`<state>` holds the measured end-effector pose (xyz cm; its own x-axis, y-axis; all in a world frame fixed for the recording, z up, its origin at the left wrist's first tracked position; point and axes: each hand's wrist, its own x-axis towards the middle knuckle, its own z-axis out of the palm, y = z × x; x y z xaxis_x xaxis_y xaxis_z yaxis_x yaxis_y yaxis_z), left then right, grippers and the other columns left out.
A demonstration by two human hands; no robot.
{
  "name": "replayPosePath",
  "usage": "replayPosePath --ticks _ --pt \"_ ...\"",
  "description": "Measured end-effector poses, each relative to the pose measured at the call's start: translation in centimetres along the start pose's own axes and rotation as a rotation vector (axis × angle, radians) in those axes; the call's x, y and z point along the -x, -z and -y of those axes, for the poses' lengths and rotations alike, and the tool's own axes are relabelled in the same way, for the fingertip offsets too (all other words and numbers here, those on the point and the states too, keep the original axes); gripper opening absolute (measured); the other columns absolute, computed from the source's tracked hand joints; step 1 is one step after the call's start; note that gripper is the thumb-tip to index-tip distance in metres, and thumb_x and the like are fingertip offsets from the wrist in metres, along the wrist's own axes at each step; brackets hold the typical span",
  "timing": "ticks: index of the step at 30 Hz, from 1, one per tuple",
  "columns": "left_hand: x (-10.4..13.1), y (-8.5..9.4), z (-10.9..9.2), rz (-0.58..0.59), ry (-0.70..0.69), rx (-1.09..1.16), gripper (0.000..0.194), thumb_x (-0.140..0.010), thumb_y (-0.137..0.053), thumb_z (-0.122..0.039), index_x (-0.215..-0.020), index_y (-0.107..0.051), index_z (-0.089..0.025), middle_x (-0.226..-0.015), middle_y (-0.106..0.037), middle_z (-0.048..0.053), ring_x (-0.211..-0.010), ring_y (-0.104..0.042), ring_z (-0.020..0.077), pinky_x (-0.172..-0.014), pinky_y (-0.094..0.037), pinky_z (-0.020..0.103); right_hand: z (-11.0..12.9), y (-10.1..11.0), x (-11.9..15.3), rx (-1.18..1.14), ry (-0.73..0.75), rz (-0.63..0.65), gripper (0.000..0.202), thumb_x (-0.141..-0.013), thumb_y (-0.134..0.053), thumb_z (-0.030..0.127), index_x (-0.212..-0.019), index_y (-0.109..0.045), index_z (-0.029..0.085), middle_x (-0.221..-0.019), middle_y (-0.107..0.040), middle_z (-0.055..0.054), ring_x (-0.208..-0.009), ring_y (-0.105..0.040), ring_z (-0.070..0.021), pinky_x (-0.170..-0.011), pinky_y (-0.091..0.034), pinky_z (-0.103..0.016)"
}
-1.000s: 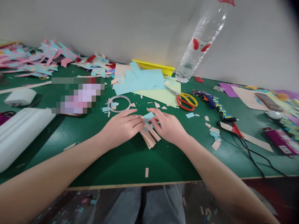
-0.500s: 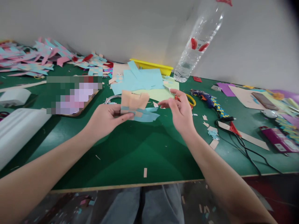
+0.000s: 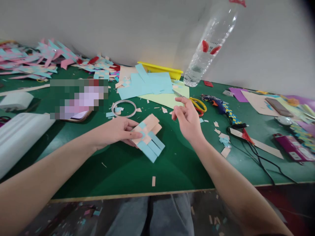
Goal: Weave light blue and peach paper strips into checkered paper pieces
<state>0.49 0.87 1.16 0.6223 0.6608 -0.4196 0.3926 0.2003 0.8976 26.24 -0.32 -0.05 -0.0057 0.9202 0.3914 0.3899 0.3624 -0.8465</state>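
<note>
My left hand (image 3: 123, 132) pinches a woven paper piece (image 3: 147, 136) between thumb and fingers. Its peach and light-blue strips cross in a checkered patch near my thumb, and loose strip ends fan out to the right. My right hand (image 3: 187, 117) hovers to the right of the piece, apart from it, with nothing in its partly bent fingers and the index finger raised. Just behind it lie scissors with yellow and red handles (image 3: 199, 105), partly hidden by the hand. A roll of clear tape (image 3: 123, 108) rests on the table beyond my left hand.
Blue paper sheets (image 3: 152, 84) lie by the wall before a yellow tray (image 3: 161, 68). A tilted plastic bottle (image 3: 209, 46) leans there. A phone (image 3: 83, 101) and pink-blue paper strips (image 3: 36, 60) are left. Black cables (image 3: 261, 157) and a purple box (image 3: 294, 147) are right.
My left hand has lowered and turned the woven paper piece, so its checkered face and separate strips now show. The tape roll is uncovered. My right hand's fingers have curled in more.
</note>
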Motion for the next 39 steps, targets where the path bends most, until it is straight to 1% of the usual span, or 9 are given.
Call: replayPosePath --ticks 3,5,9,14,17,20,27,32,39 --pt "0.3 -0.2 0.0 0.100 0.064 -0.008 0.046 -0.081 -0.073 -0.044 -0.124 -0.068 -0.026 -0.098 -0.079 0.003 -0.087 -0.075 0.0248 -0.074 -0.063 0.033 -0.1 -0.1 0.1 -0.001 -0.010 0.022 0.029 -0.098 -0.049 0.040 -0.122 -0.049 0.024 -0.066 -0.059 0.003 -0.067 -0.060 -0.0160 -0.071 -0.050 -0.036" --pt "0.3 -0.3 0.0 0.079 0.094 -0.058 0.059 -0.081 -0.071 -0.047 -0.135 -0.059 -0.026 -0.090 -0.079 0.003 -0.074 -0.075 0.0230 -0.066 -0.061 0.032 0.0 -0.1 0.2 0.001 -0.014 0.039 0.029 -0.098 -0.049 0.040 -0.122 -0.049 0.024 -0.067 -0.059 0.003 -0.067 -0.060 -0.0162 -0.071 -0.050 -0.036" --pt "-0.1 -0.4 0.0 -0.114 0.042 -0.208 0.070 -0.080 -0.068 -0.054 -0.140 -0.051 -0.023 -0.074 -0.075 0.000 -0.057 -0.071 0.0193 -0.060 -0.058 0.030 0.4 -0.1 0.4 0.028 -0.019 0.068 0.030 -0.098 -0.048 0.040 -0.123 -0.048 0.023 -0.069 -0.061 0.002 -0.067 -0.059 -0.0161 -0.070 -0.049 -0.036" --pt "-0.4 -0.2 0.6 -0.394 -0.119 -0.434 0.061 -0.079 -0.066 -0.059 -0.128 -0.059 -0.023 -0.108 -0.074 0.007 -0.056 -0.068 0.0167 -0.064 -0.057 0.035 0.6 -0.2 0.5 0.093 0.011 0.110 0.029 -0.098 -0.047 0.033 -0.125 -0.046 0.022 -0.070 -0.062 0.002 -0.071 -0.061 -0.0166 -0.074 -0.049 -0.036" --pt "-0.2 -0.4 1.2 -0.589 -0.254 -0.766 0.047 -0.087 -0.059 -0.055 -0.121 -0.064 -0.023 -0.099 -0.074 0.007 -0.054 -0.063 0.0170 -0.060 -0.052 0.036 0.6 -0.2 0.6 0.132 0.029 0.138 0.031 -0.097 -0.047 0.030 -0.127 -0.044 0.023 -0.073 -0.063 0.002 -0.075 -0.064 -0.0171 -0.075 -0.049 -0.035" --pt "-0.1 -1.0 1.4 -0.666 -0.452 -0.937 0.035 -0.095 -0.051 -0.048 -0.111 -0.068 -0.021 -0.104 -0.072 0.007 -0.064 -0.065 0.0183 -0.062 -0.051 0.035 0.6 -0.2 0.7 0.189 0.051 0.166 0.033 -0.096 -0.048 0.027 -0.128 -0.043 0.022 -0.076 -0.066 0.001 -0.078 -0.065 -0.0176 -0.076 -0.049 -0.035" --pt "-0.9 -2.1 2.0 -0.416 -0.756 -1.115 0.043 -0.100 -0.044 -0.047 -0.121 -0.062 -0.015 -0.126 -0.065 0.012 -0.119 -0.059 0.0260 -0.104 -0.045 0.044 0.6 0.1 0.5 0.378 0.098 0.239 0.038 -0.094 -0.047 0.025 -0.132 -0.043 0.020 -0.081 -0.070 0.000 -0.079 -0.064 -0.0181 -0.074 -0.045 -0.032" --pt "-1.3 -2.1 3.0 -0.288 -0.703 -1.209 0.057 -0.100 -0.043 -0.052 -0.147 -0.041 -0.019 -0.151 -0.048 0.009 -0.142 -0.039 0.0259 -0.121 -0.023 0.049 0.6 0.3 0.2 0.492 0.050 0.323 0.036 -0.096 -0.045 0.029 -0.130 -0.046 0.018 -0.068 -0.067 0.002 -0.062 -0.058 -0.0155 -0.065 -0.041 -0.029" --pt "-1.1 -1.9 2.7 -0.196 -0.670 -1.242 0.064 -0.100 -0.037 -0.058 -0.154 -0.029 -0.023 -0.158 -0.037 0.003 -0.149 -0.026 0.0200 -0.125 0.000 0.042 0.8 0.4 0.2 0.534 0.005 0.351 0.035 -0.097 -0.043 0.032 -0.129 -0.049 0.017 -0.067 -0.068 0.002 -0.058 -0.056 -0.0146 -0.062 -0.039 -0.028"
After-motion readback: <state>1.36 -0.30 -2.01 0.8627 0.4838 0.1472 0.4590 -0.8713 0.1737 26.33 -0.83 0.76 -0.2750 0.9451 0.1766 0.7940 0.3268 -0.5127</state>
